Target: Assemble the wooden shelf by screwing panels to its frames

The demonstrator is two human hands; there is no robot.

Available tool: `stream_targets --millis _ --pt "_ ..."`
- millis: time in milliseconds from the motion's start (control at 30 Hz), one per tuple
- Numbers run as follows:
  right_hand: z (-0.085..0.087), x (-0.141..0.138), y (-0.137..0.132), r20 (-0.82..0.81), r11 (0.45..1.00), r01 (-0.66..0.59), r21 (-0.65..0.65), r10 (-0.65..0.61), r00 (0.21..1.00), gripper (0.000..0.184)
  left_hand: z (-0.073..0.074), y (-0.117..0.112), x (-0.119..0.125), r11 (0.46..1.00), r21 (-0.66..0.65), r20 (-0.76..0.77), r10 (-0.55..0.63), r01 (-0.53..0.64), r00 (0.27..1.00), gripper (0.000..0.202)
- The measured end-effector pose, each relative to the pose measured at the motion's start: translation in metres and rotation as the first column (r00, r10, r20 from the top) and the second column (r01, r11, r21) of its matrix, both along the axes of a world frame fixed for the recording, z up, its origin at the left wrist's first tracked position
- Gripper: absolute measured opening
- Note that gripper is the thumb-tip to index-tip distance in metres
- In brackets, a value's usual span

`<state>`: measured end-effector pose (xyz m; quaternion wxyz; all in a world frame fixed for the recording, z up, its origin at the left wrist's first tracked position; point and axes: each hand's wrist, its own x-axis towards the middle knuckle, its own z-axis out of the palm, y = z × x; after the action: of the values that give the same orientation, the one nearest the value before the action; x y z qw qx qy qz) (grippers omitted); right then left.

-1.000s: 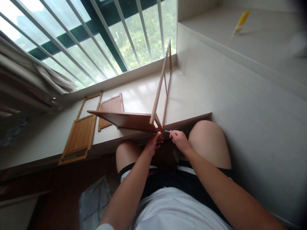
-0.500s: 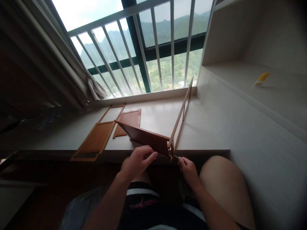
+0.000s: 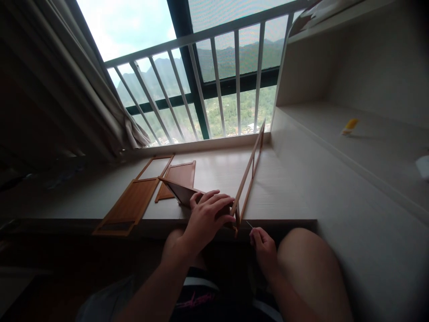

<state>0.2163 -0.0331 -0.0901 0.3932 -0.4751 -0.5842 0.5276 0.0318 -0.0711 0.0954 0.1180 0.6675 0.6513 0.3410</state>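
Spreading flat over the tilted wooden panel (image 3: 179, 192) on the ledge (image 3: 284, 197), the left hand (image 3: 206, 217) presses it to the upright frame (image 3: 250, 172); the right hand (image 3: 263, 243) pinches a thin metal tool (image 3: 248, 223) at their joint. Two loose panels (image 3: 132, 203) lie unattached.

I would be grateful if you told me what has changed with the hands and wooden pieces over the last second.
The left hand left the corner joint and now lies spread on top of the tilted brown wooden panel. The right hand still pinches the thin metal tool beside the upright wooden frame. The two flat wooden panels on the pale ledge stayed put.
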Motion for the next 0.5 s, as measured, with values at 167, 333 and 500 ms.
stream_targets --millis 167,333,500 --pt "0.011 0.0 0.0 -0.051 1.0 -0.027 -0.01 0.026 0.998 0.043 -0.006 0.002 0.004 0.998 0.043 -0.016 0.039 -0.039 0.999 0.037" --pt "0.056 0.002 0.002 -0.199 0.997 -0.019 -0.072 0.004 0.98 0.046 -0.005 0.003 0.008 0.998 0.024 -0.111 0.068 -0.066 0.991 0.036" --pt "0.106 -0.003 0.006 -0.349 0.994 -0.045 -0.104 0.006 0.937 0.045 -0.005 0.0 0.01 0.996 0.033 -0.206 0.084 -0.079 0.975 0.036"
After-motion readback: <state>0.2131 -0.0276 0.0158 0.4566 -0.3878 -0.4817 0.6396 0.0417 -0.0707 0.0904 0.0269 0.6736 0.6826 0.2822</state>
